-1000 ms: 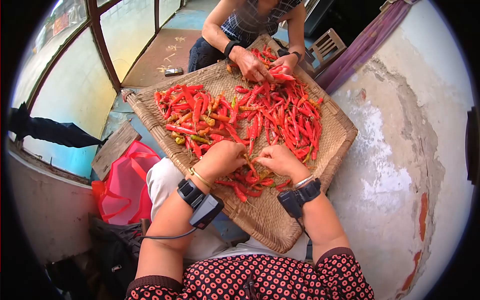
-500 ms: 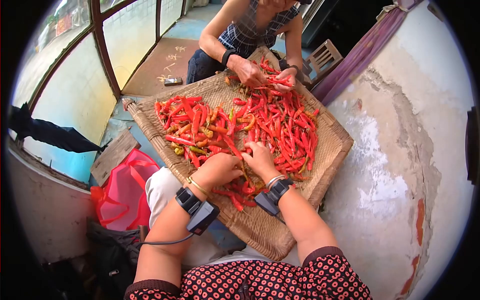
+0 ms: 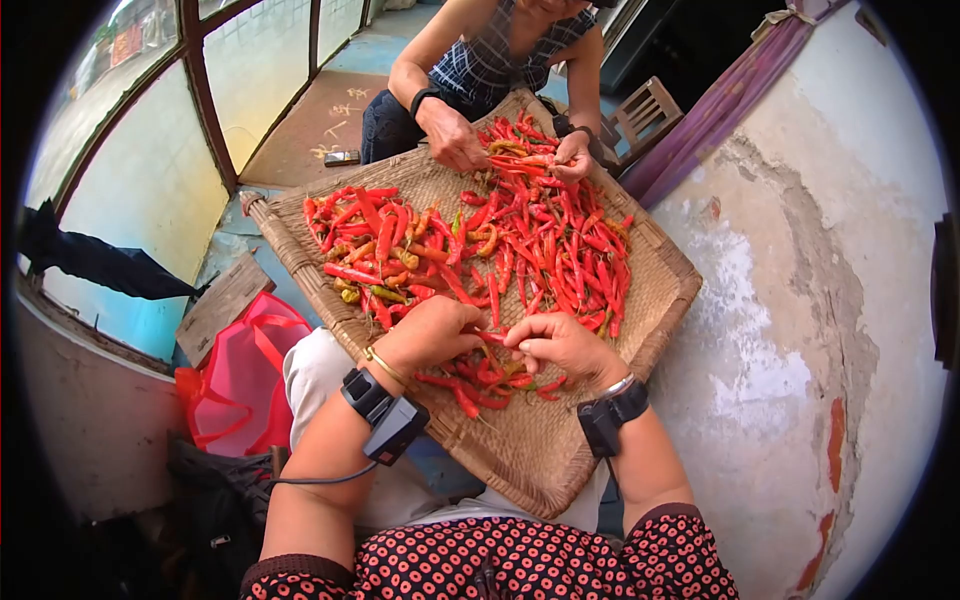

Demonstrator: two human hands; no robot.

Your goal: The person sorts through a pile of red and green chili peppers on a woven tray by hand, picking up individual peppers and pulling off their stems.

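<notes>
A shallow woven tray (image 3: 530, 470) lies across my lap with many red chili peppers (image 3: 590, 275) spread on it. Between my hands is one red chili pepper (image 3: 490, 338) over the near part of the tray. My left hand (image 3: 440, 332) is closed on its left end, the fingertips partly hidden. From the right, my right hand (image 3: 565, 345) pinches at the pepper's other end with thumb and forefinger; what exactly lies in that pinch is too small to make out. Below both hands lies a smaller group of red peppers (image 3: 480, 390).
Across the tray another person's hands (image 3: 455, 140) handle peppers at its far end. A pink-red bag (image 3: 245, 375) and a wooden board (image 3: 235, 305) are on the left. A dark folded umbrella (image 3: 100, 260) hangs by the window. A cracked wall (image 3: 760, 300) rises on the right.
My right hand has moved right and turned inward, pinching opposite my left hand. My left hand has shifted slightly. The other person's left-side hand has moved left, away from their other hand.
</notes>
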